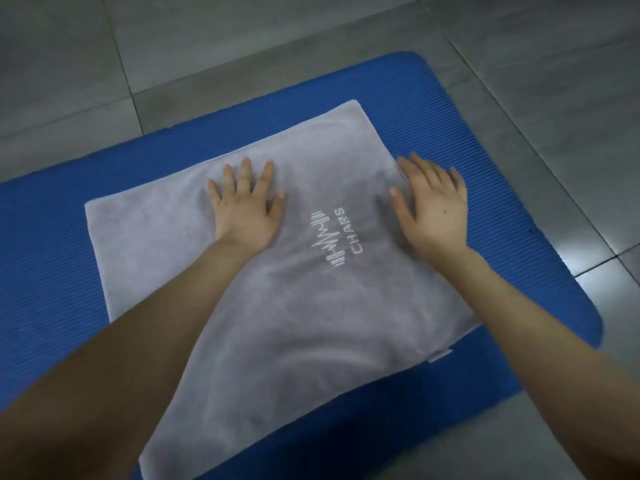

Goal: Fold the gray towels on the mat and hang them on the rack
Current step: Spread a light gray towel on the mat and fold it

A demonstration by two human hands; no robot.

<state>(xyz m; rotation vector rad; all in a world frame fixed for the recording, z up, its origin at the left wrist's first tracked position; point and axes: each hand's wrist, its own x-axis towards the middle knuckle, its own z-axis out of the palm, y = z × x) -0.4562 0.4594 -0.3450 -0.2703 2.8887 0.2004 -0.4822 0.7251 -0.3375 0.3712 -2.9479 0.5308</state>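
A gray towel (277,317) with a white "CHARS" logo lies flat on the blue mat (519,271), folded into a rough rectangle. My left hand (247,206) rests palm down on the towel left of the logo, fingers spread. My right hand (433,206) lies flat at the towel's right edge, fingers apart and partly over the mat. Neither hand grips the cloth. No rack is in view.
The ribbed blue mat lies on a gray tiled floor (519,64) that surrounds it at the back and right. A small white label (440,356) sticks out at the towel's near right edge.
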